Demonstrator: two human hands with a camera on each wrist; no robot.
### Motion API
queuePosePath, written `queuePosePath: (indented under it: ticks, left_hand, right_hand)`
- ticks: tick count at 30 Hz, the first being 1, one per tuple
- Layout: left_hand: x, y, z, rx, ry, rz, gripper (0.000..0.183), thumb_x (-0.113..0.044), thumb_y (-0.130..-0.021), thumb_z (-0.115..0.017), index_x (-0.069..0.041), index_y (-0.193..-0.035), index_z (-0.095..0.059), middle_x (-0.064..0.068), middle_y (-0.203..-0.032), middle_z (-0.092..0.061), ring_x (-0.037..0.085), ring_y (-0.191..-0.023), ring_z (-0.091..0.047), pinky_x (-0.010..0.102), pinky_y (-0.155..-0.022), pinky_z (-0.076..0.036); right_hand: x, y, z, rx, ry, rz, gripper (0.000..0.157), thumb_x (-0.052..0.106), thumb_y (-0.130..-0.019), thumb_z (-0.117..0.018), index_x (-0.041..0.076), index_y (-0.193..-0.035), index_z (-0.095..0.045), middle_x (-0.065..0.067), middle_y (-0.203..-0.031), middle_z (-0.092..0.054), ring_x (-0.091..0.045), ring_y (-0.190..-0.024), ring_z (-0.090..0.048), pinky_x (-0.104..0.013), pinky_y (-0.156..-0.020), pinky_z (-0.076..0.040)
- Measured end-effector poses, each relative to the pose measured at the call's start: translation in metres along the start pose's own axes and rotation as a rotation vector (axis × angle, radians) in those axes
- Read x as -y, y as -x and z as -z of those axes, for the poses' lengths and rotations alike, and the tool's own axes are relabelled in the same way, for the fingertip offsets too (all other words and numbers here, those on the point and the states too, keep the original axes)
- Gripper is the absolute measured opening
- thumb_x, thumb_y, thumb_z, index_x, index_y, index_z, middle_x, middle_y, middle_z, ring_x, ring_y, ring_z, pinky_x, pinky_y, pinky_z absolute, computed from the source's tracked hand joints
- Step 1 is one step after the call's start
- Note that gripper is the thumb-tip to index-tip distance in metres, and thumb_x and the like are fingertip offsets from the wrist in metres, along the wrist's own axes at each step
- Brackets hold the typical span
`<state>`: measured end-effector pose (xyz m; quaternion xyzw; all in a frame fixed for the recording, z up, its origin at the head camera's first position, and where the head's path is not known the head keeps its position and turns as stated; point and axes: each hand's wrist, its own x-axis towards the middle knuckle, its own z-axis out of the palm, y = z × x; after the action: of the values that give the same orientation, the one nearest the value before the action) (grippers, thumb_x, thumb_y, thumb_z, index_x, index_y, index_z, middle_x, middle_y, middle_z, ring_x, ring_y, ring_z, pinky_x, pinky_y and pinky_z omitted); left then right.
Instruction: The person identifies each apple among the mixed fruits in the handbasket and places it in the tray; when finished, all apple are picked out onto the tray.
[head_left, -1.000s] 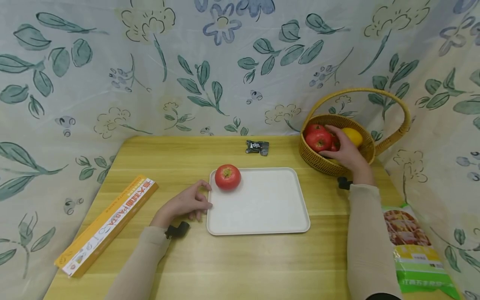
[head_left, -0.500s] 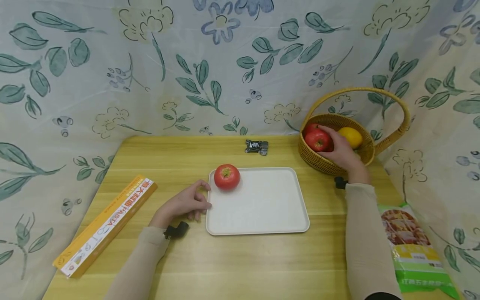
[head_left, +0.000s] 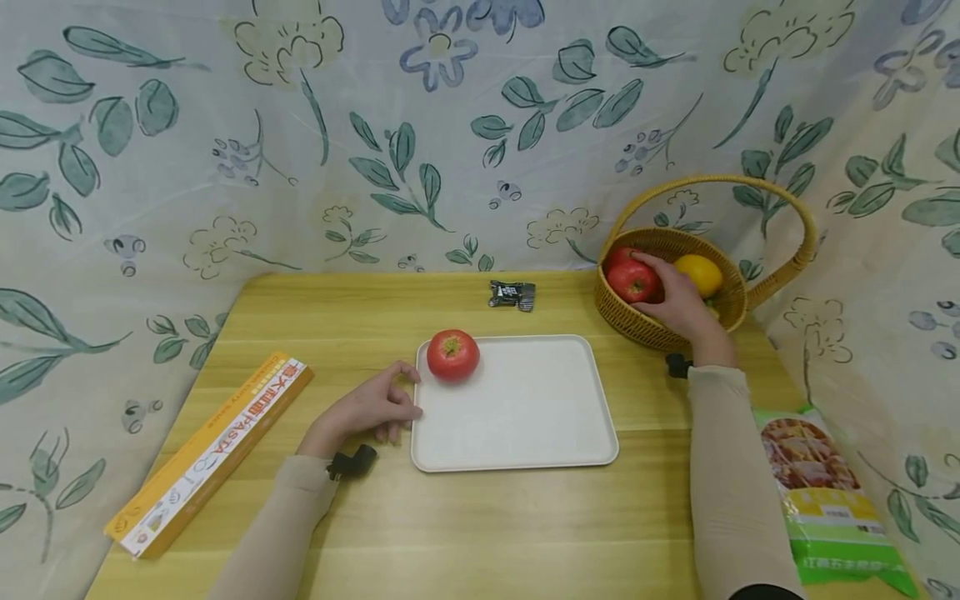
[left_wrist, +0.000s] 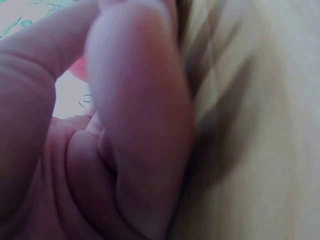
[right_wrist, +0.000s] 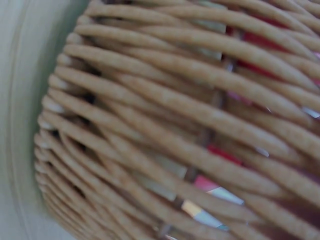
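Note:
In the head view a white tray (head_left: 525,417) lies on the table with a red apple (head_left: 453,356) at its upper left corner. My left hand (head_left: 367,406) rests beside the tray, loosely bent fingertips at its left edge. Fingers and palm fill the left wrist view. At the right, my right hand (head_left: 678,304) reaches into a wicker basket (head_left: 637,323) and grips a red apple (head_left: 632,282), thumb below, fingers above. Another red apple (head_left: 618,257) and a yellow lemon (head_left: 699,275) lie in the basket. The right wrist view shows woven basket wall (right_wrist: 150,115), hiding the grip.
A small black wrapped packet (head_left: 512,295) lies behind the tray. An orange and white pasta box (head_left: 213,454) lies at the left. A green and yellow food bag (head_left: 825,500) lies at the right. The basket's tall handle (head_left: 712,178) arches over it; a floral cloth hangs behind.
My right hand has shifted slightly left inside the basket, closing in around the front apple and uncovering more of the lemon. My left hand stays at the tray's edge.

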<state>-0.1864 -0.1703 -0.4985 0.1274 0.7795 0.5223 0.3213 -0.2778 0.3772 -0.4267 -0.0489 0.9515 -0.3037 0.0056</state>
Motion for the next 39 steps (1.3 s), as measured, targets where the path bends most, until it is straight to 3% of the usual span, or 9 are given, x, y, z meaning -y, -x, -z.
queuePosePath:
  ticks: [21,29,39]
  left_hand:
    - [0.001,-0.001,0.001,0.0,-0.007,0.001,0.058,-0.02,-0.094,-0.08,-0.012,-0.137,-0.041,0.005,-0.074,-0.067,0.016,-0.051,-0.061,0.025,-0.047,-0.05]
    - [0.0,-0.001,0.0,0.002,-0.004,-0.004,0.057,-0.019,-0.095,-0.079,-0.012,-0.137,-0.041,0.005,-0.075,-0.067,0.015,-0.05,-0.061,0.025,-0.047,-0.05]
    - [-0.001,0.0,0.0,0.001,0.0,-0.003,0.057,-0.019,-0.095,-0.079,-0.012,-0.137,-0.042,0.004,-0.074,-0.066,0.015,-0.049,-0.061,0.025,-0.046,-0.049]
  right_hand:
    - [0.001,0.0,0.0,-0.016,-0.041,-0.021,0.089,0.016,-0.097,-0.078,0.031,-0.168,-0.025,-0.025,-0.17,-0.03,-0.053,-0.152,-0.029,-0.077,-0.122,-0.026]
    - [-0.001,0.004,0.002,-0.055,-0.139,-0.035,0.091,0.034,-0.094,-0.082,0.032,-0.167,-0.027,-0.022,-0.17,-0.03,-0.052,-0.149,-0.034,-0.077,-0.121,-0.03]
    - [0.012,0.009,0.003,-0.134,-0.157,-0.045,0.093,0.045,-0.091,-0.083,0.033,-0.166,-0.03,-0.025,-0.165,-0.032,-0.049,-0.144,-0.037,-0.075,-0.119,-0.034]
